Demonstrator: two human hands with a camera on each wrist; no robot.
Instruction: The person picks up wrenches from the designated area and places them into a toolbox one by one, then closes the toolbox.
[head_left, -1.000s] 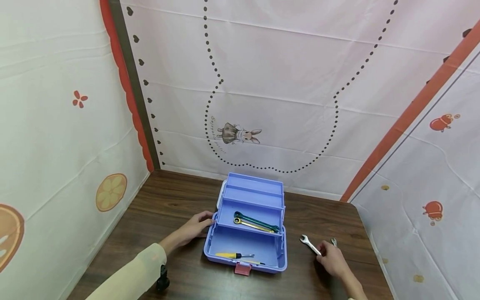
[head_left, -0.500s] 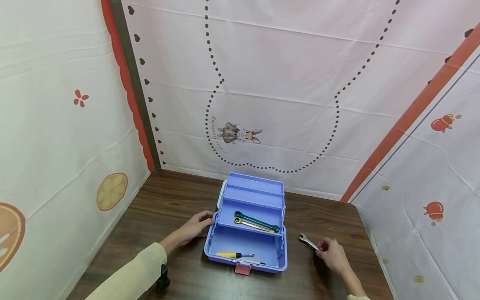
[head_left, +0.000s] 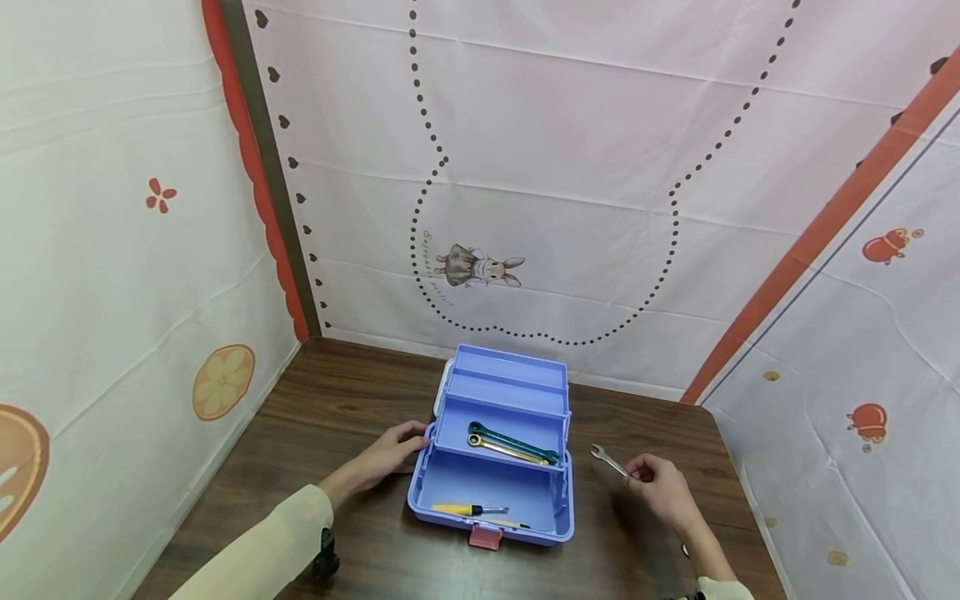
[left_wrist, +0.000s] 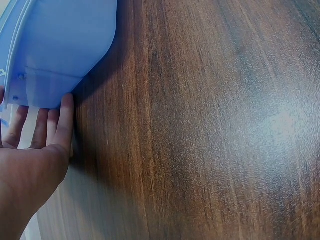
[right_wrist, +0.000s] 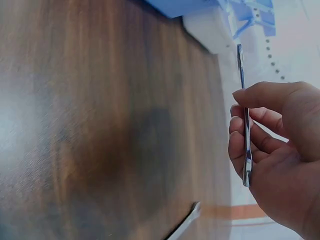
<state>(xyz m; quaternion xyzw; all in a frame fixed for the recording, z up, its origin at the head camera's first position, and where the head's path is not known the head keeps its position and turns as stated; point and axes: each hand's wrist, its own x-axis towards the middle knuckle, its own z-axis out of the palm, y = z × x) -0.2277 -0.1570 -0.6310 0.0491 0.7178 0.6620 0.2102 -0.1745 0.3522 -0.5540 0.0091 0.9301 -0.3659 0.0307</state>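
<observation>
A blue toolbox (head_left: 525,537) with raised trays stands open on the table. My left hand (head_left: 390,450) rests against its left side, the thumb near the rim; the left wrist view shows fairly straight fingers (left_wrist: 64,125) touching the wall. To the right of the box, my right hand (head_left: 663,492) pinches a silver open-end wrench (head_left: 611,461) between thumb and fingers, above the table. The wrench (right_wrist: 247,135) crosses the fingers in the right wrist view. A green wrench (head_left: 513,443) and a yellow wrench (head_left: 510,451) lie in the lower tray. A yellow-handled screwdriver (head_left: 457,510) lies in the bottom compartment.
A second metal wrench (right_wrist: 186,224) lies on the wooden table, mostly hidden by the right arm in the head view. A thin yellow tool (head_left: 504,524) lies beside the screwdriver. A red latch (head_left: 485,537) hangs at the box's front. Printed cloth walls (head_left: 555,250) enclose the table.
My right hand has lifted the silver wrench from the table and moved it up and left, nearer the toolbox. The left hand has stayed on the box.
</observation>
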